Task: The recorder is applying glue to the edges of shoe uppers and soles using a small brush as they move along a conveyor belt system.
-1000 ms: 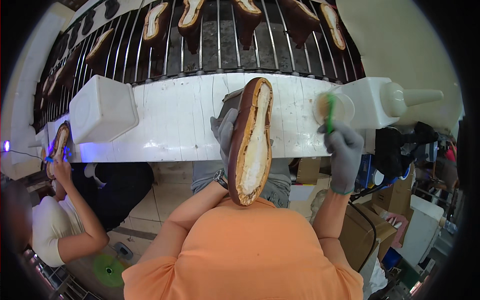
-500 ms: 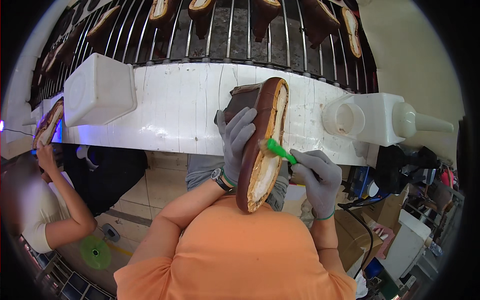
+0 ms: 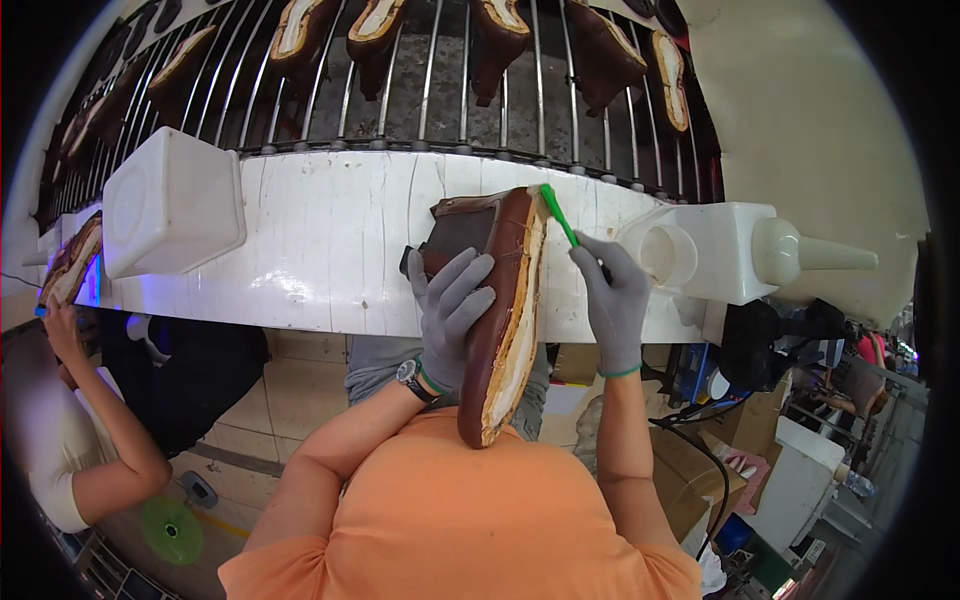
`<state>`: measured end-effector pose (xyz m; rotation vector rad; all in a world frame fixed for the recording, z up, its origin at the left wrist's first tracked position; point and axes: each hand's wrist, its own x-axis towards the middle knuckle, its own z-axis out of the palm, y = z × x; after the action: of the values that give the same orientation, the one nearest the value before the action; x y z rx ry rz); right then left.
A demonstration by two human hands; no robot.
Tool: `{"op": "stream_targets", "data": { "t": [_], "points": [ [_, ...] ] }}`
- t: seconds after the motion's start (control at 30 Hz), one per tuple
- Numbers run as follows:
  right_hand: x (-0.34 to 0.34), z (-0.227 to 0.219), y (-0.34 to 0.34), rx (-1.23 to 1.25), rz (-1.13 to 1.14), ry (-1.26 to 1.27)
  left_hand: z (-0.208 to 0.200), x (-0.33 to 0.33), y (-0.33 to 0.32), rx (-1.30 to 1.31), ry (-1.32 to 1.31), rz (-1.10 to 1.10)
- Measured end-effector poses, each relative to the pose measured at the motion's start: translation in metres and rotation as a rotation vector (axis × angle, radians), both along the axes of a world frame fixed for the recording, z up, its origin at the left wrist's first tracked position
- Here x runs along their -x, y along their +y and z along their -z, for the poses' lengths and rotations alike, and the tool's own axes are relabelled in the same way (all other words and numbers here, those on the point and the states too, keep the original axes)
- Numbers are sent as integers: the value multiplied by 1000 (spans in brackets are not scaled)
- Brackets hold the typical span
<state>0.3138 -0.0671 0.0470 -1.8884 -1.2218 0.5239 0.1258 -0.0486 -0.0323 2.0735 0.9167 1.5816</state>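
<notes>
My left hand (image 3: pixel 452 312), in a grey glove, is wrapped round the side of a brown leather boot (image 3: pixel 497 290), its fingers on the upper. The boot lies tilted with its pale, unfinished sole (image 3: pixel 515 355) turned up and to the right; the near end rests close to my orange shirt. A green-handled brush (image 3: pixel 558 215) is gripped in my gloved right hand (image 3: pixel 612 290). Its head meets the far end of the sole edge, and the bristles are mostly hidden there.
Behind the white bench (image 3: pixel 330 200) runs a roller conveyor (image 3: pixel 420 90) bearing several upturned boots. A white square container (image 3: pixel 175 205) stands at left, a white bottle with a round cup (image 3: pixel 730 250) at right. On the left, another person's hand (image 3: pixel 62 330) holds a similar boot.
My right hand has carried the brush away from me, from the middle of the sole to its far end. The boot has turned slightly in my left hand.
</notes>
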Motion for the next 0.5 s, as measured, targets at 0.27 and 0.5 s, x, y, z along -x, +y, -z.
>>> {"op": "stream_targets", "data": {
  "t": [0.27,0.5],
  "points": [
    [-25,-17,2,175,-145,207,-7,0,2,5,3,7],
    [-28,-32,-1,321,-188,275,0,0,1,-39,-85,20]
  ]
}}
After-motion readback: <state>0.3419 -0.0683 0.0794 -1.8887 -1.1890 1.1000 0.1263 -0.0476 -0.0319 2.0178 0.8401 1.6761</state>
